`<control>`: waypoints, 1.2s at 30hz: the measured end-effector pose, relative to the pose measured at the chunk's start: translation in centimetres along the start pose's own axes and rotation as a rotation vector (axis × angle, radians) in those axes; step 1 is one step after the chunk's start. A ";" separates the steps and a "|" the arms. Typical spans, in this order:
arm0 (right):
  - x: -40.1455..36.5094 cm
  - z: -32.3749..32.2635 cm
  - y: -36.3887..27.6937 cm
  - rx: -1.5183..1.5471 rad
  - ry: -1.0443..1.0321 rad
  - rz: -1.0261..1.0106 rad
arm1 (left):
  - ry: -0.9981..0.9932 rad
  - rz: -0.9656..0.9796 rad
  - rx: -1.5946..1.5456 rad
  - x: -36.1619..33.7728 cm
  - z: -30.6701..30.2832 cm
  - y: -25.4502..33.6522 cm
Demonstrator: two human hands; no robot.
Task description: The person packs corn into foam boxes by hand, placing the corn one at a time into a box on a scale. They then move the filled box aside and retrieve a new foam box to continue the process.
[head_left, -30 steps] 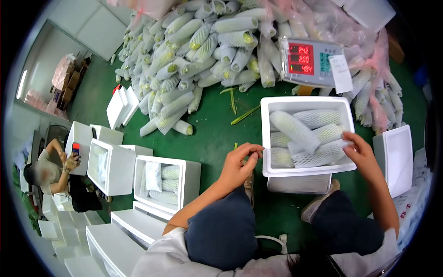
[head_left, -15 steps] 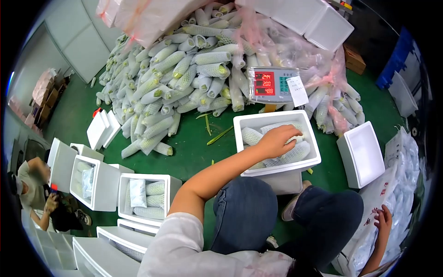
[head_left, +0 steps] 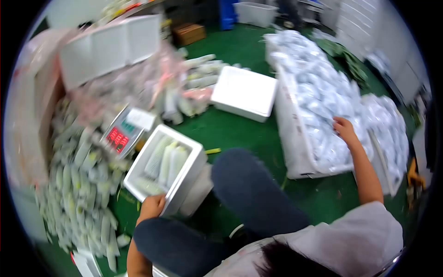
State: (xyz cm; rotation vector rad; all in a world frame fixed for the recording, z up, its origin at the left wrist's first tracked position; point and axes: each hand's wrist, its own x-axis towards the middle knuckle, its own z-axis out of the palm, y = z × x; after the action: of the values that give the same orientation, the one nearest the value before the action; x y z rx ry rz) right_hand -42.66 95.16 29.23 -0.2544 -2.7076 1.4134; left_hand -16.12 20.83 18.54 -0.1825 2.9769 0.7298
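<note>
My left hand (head_left: 153,206) is closed on the near rim of a white foam box (head_left: 187,162), which holds several pale produce pieces (head_left: 171,161) in foam netting. The box is tilted in view and rests on another white box. At the right, my right hand (head_left: 344,128) is over a heap of clear plastic packs (head_left: 318,106) in a large white container (head_left: 295,134). Its fingers look slightly apart and bent, with no pack visibly held. A scale (head_left: 123,131) with red digits stands beyond the foam box.
A large heap of netted produce (head_left: 76,184) lies at the left. A white foam lid or box (head_left: 244,92) sits on the green floor (head_left: 235,134) ahead. More packs (head_left: 387,138) are at the far right, and a cardboard box (head_left: 189,33) is at the back.
The view has swung to the right. My left hand has moved from over the produce inside the box to its near rim. My right hand is now over the packs.
</note>
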 end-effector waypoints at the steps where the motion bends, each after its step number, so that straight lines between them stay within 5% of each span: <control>1: 0.5 -0.9 0.7 -0.035 0.044 -0.012 | -0.047 0.013 0.044 0.8 -0.1 -0.7; 2: 0.7 -2.0 1.6 -0.066 0.085 -0.086 | 0.047 0.112 -0.013 1.2 0.1 -0.5; 3: 0.5 -2.7 1.9 -0.155 0.119 -0.127 | 0.062 0.015 0.150 1.2 0.7 0.2; 6: 0.7 -3.1 2.6 -0.515 0.227 -0.211 | 0.377 0.328 0.246 1.9 0.1 4.3; 9: 3.5 -4.8 8.4 -0.920 0.033 -0.166 | 0.164 0.341 0.074 2.7 2.9 -0.7; 12: 6.7 -3.7 18.5 -0.604 -0.218 0.059 | 0.021 0.070 0.159 2.9 2.5 -0.5; 13: 5.9 -4.0 18.2 -0.493 -0.240 0.110 | -0.003 0.034 0.213 3.4 2.9 -0.9; 17: 2.9 -5.2 8.8 -0.839 -0.473 0.038 | 0.167 0.116 0.004 1.9 4.8 -3.7; 19: 1.2 -6.5 5.3 -0.825 -0.699 0.028 | 0.422 0.403 0.042 0.9 4.7 -4.0; 20: 1.0 -5.5 4.4 -0.746 -0.868 0.063 | 0.441 0.373 0.129 0.0 4.8 -6.0; 22: -0.7 -4.3 8.2 -0.795 -0.640 -0.274 | 0.678 0.088 -0.174 -2.0 2.2 0.4; 25: -5.2 -2.4 -1.1 -0.969 -0.388 -0.121 | 0.712 -0.049 -0.234 -5.2 1.6 0.8; 26: -5.7 -1.8 -3.8 -0.909 -0.329 -0.214 | 0.771 -0.046 -0.165 -5.8 2.5 0.2; 27: -5.9 -1.7 -4.4 -0.880 -0.156 -0.569 | 0.780 -0.082 -0.164 -6.0 1.8 1.4; 29: -4.4 2.3 -8.2 -0.611 0.099 -0.724 | 0.969 -0.179 -0.252 -5.6 2.2 1.1; 31: 0.8 8.1 -8.9 -0.114 -0.032 -0.393 | 1.122 -0.373 -0.372 -4.6 3.4 0.8; 32: 2.2 13.2 -10.1 0.063 -0.112 -0.321 | 1.214 -0.400 -0.535 -3.6 4.3 0.0; 36: -3.5 35.8 -19.8 0.379 -0.806 -0.105 | 1.074 -0.717 -0.346 -0.9 5.5 -3.1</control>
State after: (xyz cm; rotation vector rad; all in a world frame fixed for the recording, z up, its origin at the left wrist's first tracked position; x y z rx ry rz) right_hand -46.53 54.50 24.97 0.6012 -2.7993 2.3281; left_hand -14.59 20.73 12.39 -2.0987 3.0691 1.2794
